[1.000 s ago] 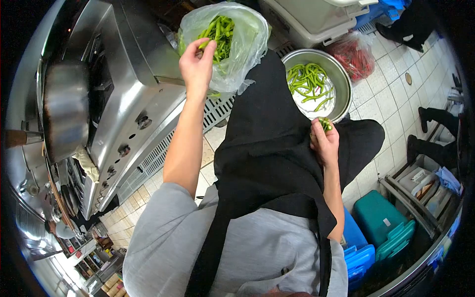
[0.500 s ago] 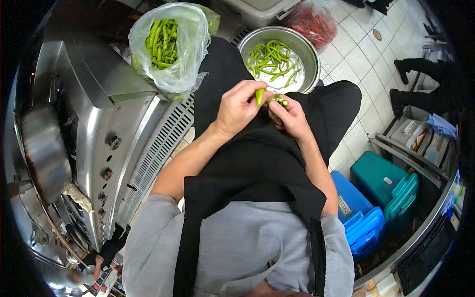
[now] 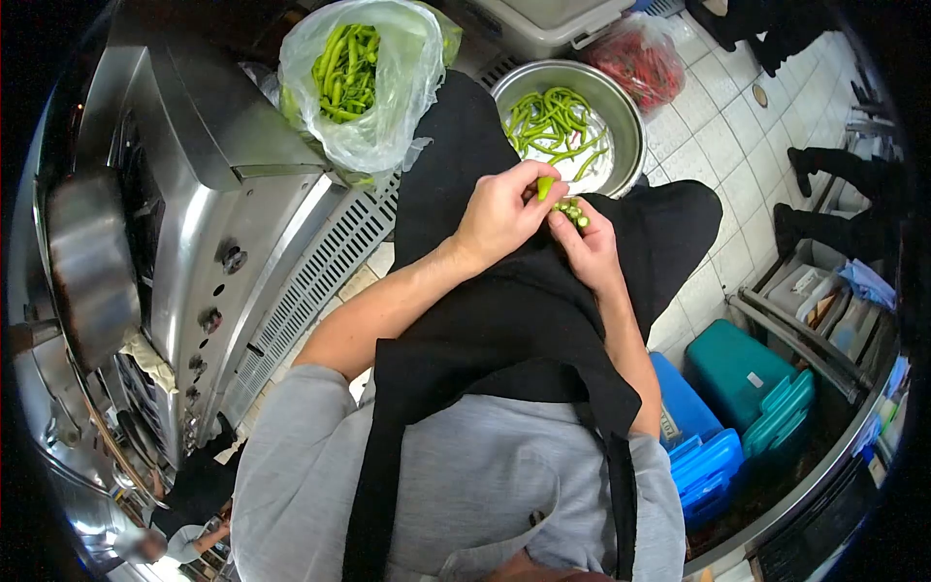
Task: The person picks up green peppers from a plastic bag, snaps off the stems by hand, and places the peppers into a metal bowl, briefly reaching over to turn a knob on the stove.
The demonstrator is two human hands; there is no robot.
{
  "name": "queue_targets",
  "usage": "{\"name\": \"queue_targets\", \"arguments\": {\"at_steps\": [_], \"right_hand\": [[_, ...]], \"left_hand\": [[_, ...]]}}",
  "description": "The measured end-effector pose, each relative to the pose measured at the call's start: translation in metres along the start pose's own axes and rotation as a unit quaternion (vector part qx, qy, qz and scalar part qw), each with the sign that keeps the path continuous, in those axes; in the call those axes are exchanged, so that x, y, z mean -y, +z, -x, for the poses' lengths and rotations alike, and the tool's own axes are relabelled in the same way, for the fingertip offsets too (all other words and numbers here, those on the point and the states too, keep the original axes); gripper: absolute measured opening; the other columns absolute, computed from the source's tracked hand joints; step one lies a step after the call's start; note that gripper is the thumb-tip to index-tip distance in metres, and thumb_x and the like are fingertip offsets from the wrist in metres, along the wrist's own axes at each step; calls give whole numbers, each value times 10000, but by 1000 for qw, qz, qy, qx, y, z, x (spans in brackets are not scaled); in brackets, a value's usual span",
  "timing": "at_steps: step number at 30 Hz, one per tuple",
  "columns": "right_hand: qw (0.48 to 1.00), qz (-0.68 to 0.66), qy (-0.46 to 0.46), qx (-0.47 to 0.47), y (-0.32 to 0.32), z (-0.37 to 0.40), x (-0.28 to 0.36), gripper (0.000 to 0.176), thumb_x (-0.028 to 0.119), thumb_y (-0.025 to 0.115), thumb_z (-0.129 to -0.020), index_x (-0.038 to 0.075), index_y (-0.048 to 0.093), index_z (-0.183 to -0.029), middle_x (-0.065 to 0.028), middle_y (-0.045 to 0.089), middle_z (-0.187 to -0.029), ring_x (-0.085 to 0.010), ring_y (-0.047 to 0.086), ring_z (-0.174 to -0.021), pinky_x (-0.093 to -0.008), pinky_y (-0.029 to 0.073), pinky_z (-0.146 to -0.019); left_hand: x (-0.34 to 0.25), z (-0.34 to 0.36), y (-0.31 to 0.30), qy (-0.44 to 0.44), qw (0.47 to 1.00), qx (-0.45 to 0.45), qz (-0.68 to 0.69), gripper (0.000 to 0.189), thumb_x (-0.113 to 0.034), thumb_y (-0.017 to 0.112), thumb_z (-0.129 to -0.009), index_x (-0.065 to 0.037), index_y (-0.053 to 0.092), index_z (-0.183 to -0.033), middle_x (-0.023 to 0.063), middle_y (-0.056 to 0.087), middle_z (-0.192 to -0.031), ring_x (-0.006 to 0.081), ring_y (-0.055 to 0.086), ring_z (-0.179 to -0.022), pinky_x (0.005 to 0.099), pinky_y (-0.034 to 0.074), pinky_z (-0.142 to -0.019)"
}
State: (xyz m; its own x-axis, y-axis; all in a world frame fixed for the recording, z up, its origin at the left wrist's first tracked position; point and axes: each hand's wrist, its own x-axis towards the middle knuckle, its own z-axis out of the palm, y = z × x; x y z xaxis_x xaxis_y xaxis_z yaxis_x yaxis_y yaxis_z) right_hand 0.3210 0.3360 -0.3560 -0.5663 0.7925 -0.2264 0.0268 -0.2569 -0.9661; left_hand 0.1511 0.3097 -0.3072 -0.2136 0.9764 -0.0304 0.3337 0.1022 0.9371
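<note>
My left hand pinches a green chili pepper between thumb and fingertips. Close beside it, my right hand is closed around a small bunch of green pepper stems with pale round ends. Both hands are over my lap, on the black apron. Just beyond them, a round steel pot has several long green chili peppers lying in it. At the upper left, an open plastic bag is filled with more green peppers.
A steel stove with knobs runs along my left. A bag of red peppers sits past the pot, near a grey bin. Blue and teal bins stand at right. Another person's legs show at right; another person is at lower left.
The whole view has shifted, so the pot and bag appear farther right. Both hands stay close together, still holding the pepper and stems. The person at lower left has moved.
</note>
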Motion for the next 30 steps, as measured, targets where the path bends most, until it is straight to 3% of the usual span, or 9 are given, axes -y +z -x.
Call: {"name": "queue_targets", "arguments": {"at_steps": [4,7,10,12,13,16,19,22,30], "right_hand": [[1000,-4,-31,5,7,10,21,120,74,603,-964,-5,634,-1049,-7,641,-924,-68,563,-859,-233,464,-796],[999,36,-30,25,11,12,34,112,59,591,-967,-6,632,-1048,-11,645,-938,-67,566,-873,-229,465,-803],[996,80,-29,8,12,10,37,114,59,594,-964,-7,639,-1046,17,626,-912,-52,550,-832,-212,455,-762],[997,74,9,-11,4,14,32,111,59,595,-965,-5,642,-1042,25,613,-889,-44,538,-807,-203,444,-733],[997,67,23,-10,1,15,35,107,61,597,-965,0,645,-1039,26,608,-879,-37,528,-793,-195,432,-720],[998,54,44,-6,4,7,47,109,99,595,-978,16,640,-1033,46,575,-804,-12,483,-701,-175,390,-628],[993,13,101,64,20,-19,61,161,174,587,-994,30,626,-1052,76,507,-705,-3,400,-525,-185,309,-454],[986,50,103,120,66,-64,89,172,187,598,-985,40,631,-1069,60,522,-707,-12,413,-511,-194,326,-446],[954,179,-54,235,198,-194,101,297,229,621,-948,-1,591,-1134,-44,620,-855,-133,574,-726,-283,472,-627]], "left_hand": [[12,-27,-3,-260,921,151,247,245,-248,674,-933,-10,696,-879,26,686,-741,88,622,-608,223,441,-503],[26,-48,12,-282,915,139,252,300,-318,677,-927,-21,700,-894,42,682,-740,92,619,-614,225,442,-511],[37,-77,24,-233,960,91,124,529,-457,719,-855,53,666,-987,100,690,-746,208,676,-680,340,531,-624],[16,-69,3,-61,998,-14,10,591,-463,731,-821,79,642,-1038,161,707,-800,325,701,-762,400,544,-687],[-9,-61,-22,-21,999,-31,-32,540,-369,727,-833,72,618,-1126,226,698,-943,402,678,-903,414,542,-789],[12,-49,-75,184,948,-247,-78,545,-206,727,-851,36,535,-1301,247,587,-1272,368,576,-1193,408,453,-1009],[53,-34,-125,82,915,-305,-252,663,-266,736,-837,27,466,-1367,262,512,-1356,405,472,-1283,452,357,-1091],[87,-14,-142,-10,918,-163,-361,536,-286,716,-851,32,553,-1250,237,591,-1253,363,516,-1247,495,323,-1108],[67,-3,-142,58,928,-166,-328,191,-8,604,-746,1,658,-930,183,662,-892,342,643,-934,455,477,-961]]}}
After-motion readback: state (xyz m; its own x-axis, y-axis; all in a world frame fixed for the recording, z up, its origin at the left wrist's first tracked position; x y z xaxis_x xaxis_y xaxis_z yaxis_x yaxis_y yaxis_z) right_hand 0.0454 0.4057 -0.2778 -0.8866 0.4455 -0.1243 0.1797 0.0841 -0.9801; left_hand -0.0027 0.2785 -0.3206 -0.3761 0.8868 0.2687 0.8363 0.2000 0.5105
